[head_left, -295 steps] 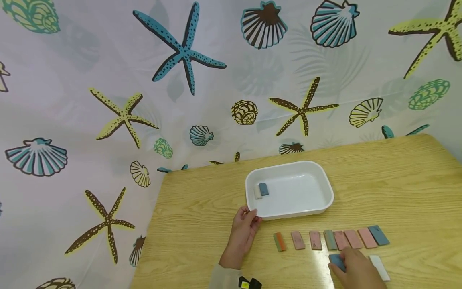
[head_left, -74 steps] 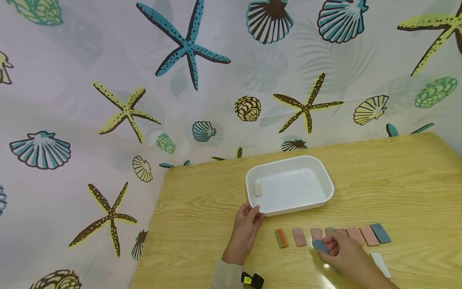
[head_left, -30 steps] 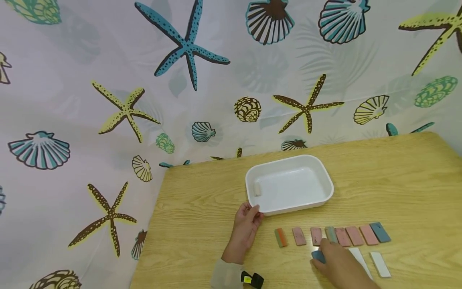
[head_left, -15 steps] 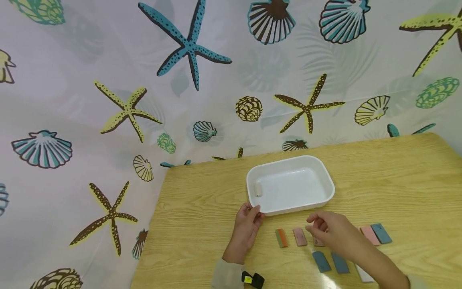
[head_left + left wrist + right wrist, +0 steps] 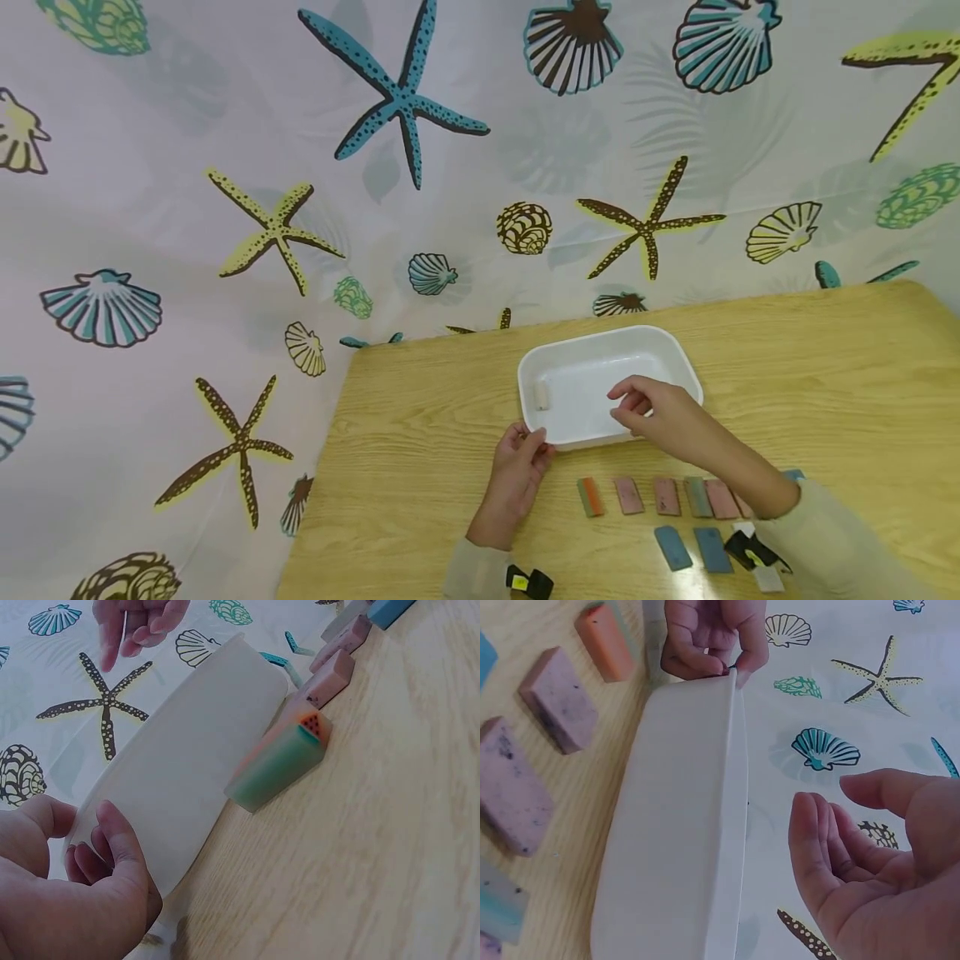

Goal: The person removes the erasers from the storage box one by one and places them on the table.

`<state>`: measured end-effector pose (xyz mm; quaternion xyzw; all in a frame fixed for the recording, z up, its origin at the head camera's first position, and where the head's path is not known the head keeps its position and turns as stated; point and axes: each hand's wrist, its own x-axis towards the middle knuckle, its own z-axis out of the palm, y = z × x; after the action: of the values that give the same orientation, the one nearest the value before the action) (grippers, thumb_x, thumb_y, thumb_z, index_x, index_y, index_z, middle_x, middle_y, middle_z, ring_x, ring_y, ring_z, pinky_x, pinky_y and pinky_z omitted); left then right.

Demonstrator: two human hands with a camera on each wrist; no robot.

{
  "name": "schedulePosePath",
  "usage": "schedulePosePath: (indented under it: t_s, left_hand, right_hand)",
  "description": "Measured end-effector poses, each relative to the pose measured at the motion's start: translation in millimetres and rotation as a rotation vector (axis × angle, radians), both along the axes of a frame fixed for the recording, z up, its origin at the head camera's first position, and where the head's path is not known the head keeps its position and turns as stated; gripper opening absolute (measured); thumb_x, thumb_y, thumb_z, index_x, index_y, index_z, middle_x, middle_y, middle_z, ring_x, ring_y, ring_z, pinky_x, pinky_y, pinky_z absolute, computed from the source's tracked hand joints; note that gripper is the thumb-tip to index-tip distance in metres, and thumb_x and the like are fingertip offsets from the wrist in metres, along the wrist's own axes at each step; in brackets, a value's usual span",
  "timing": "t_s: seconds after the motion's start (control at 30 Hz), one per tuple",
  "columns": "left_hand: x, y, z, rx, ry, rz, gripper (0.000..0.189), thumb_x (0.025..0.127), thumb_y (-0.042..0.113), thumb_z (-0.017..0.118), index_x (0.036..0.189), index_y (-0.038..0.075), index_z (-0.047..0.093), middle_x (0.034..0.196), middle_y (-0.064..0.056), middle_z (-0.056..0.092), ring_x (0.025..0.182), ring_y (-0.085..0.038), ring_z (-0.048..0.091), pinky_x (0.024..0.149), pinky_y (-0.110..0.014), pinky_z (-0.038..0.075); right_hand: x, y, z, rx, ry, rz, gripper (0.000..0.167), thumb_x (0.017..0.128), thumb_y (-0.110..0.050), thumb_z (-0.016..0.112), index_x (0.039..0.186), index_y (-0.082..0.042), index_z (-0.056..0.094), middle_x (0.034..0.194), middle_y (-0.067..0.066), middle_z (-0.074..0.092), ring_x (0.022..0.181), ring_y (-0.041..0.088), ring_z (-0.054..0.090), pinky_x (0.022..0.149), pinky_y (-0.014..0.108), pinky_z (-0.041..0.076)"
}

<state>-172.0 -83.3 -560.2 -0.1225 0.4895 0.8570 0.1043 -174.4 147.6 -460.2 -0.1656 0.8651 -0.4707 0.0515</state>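
Note:
My left hand (image 5: 517, 471) pinches the near left corner of a white plastic tray (image 5: 592, 338), thumb on the rim and fingers beneath. Inside the tray, by its left wall, lies one small white eraser (image 5: 542, 395). My right hand (image 5: 663, 417) hovers over the tray's right part, thumb and bent fingers apart with nothing between them, as the right wrist view (image 5: 870, 862) confirms. In front of the tray runs a row of erasers: an orange-and-green one (image 5: 590, 497), several pink ones (image 5: 629, 495) and a grey-green one (image 5: 697, 498). Nearer me lie two blue erasers (image 5: 672, 547).
The wooden table (image 5: 420, 433) meets a hanging cloth (image 5: 450, 200) printed with starfish and shells at its back and left. My right forearm and its black wrist strap (image 5: 753, 550) cover the row's right end and part of a white eraser (image 5: 768, 577).
A blue eraser has left the tray; my right hand set it down beside another blue one in the near row, let go, then rose over the tray. My left hand has kept the rim.

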Motion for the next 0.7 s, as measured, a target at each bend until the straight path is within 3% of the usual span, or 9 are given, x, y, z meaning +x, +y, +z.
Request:
schedulePosePath:
  t_s: [0.23,0.5,0.7]
  left_hand:
    - [-1.5,1.5,0.4,-0.009,-0.013,-0.006,0.019,0.088,0.006,0.062,0.093,0.006,0.044,0.089,-0.006,0.049,0.074,-0.013,0.055,0.070,-0.021,0.051]
    - [0.3,2.8,0.4,-0.022,-0.013,-0.004,0.019,0.088,0.006,0.062,0.093,0.006,0.044,0.087,-0.006,0.051,0.073,-0.012,0.056,0.069,-0.022,0.052]
    - [0.6,2.8,1.7,-0.018,-0.004,0.002,0.018,0.088,0.006,0.061,0.093,0.006,0.044,0.087,-0.006,0.051,0.072,-0.013,0.056,0.068,-0.022,0.052]
  right_hand:
    - [-30.2,-12,3.7,-0.116,-0.231,0.067,0.021,0.091,-0.014,0.059,0.102,0.003,0.057,0.085,0.016,0.059,0.074,0.028,0.062,0.066,0.034,0.055]
    - [-58.4,-38,-10.7,-0.164,-0.431,0.019,0.025,0.091,-0.015,0.058,0.105,0.006,0.056,0.092,0.018,0.059,0.083,0.026,0.062,0.072,0.034,0.055]
    - [-74.9,-57,-26.1,-0.079,-0.504,-0.021,0.024,0.090,-0.015,0.059,0.101,0.006,0.056,0.089,0.014,0.058,0.075,0.019,0.059,0.068,0.030,0.054]
